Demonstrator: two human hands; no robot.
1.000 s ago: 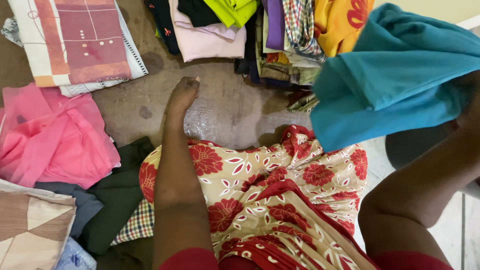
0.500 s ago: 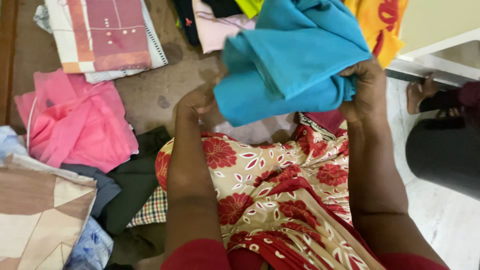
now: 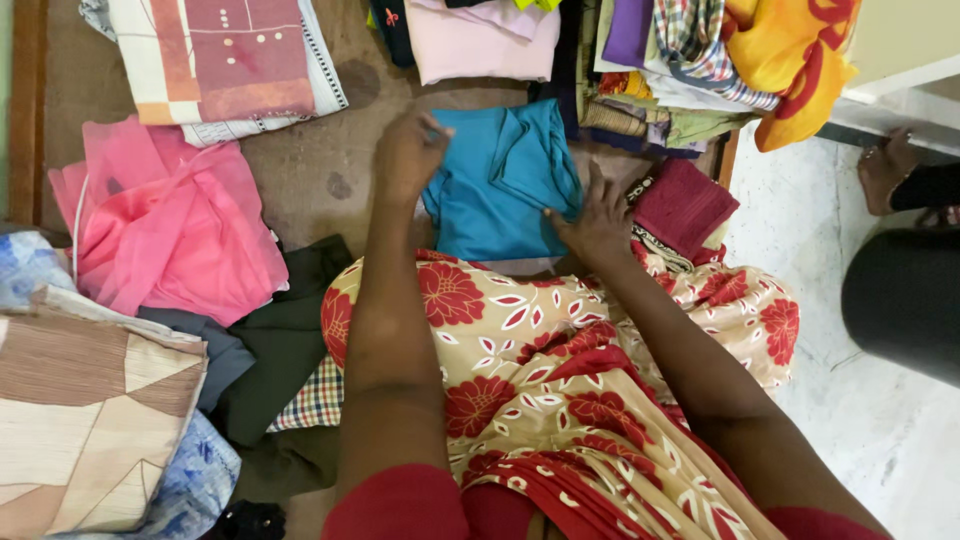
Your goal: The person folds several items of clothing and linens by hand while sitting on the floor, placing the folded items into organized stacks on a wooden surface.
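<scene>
The left hand (image 3: 408, 155) has its fingers (image 3: 432, 132) bunched together, pinching the upper left corner of a teal, matte, soft cloth garment (image 3: 500, 185) that lies partly folded on the brown floor (image 3: 310, 185). The right hand (image 3: 595, 225) lies flat on the garment's lower right edge, its fingers (image 3: 592, 185) slightly spread and pressing down on the fabric rather than gripping it.

The teal garment sits just in front of the person's lap, between the two hands. It forms a rough rectangle with a loose fold running diagonally across its upper right part, where a flap overlaps the layer below; the surface is plain, without print, and shows soft creases.

Just right of it lies a small maroon folded cloth with a ribbed texture (image 3: 685, 205), touching or nearly touching the right hand. Beyond the garment, a row of stacked folded clothes runs along the top: a pale pink folded piece (image 3: 480, 40), a purple one (image 3: 630, 30), a checked one (image 3: 695, 30) and an orange cloth with red flowers (image 3: 800, 60). To the left lie a crumpled bright pink sheer fabric (image 3: 165, 220), a folded sheet with maroon and cream blocks (image 3: 225, 60) and dark green clothes (image 3: 280, 340). The person's lap is covered by a beige cloth with red flowers (image 3: 560, 350).
</scene>
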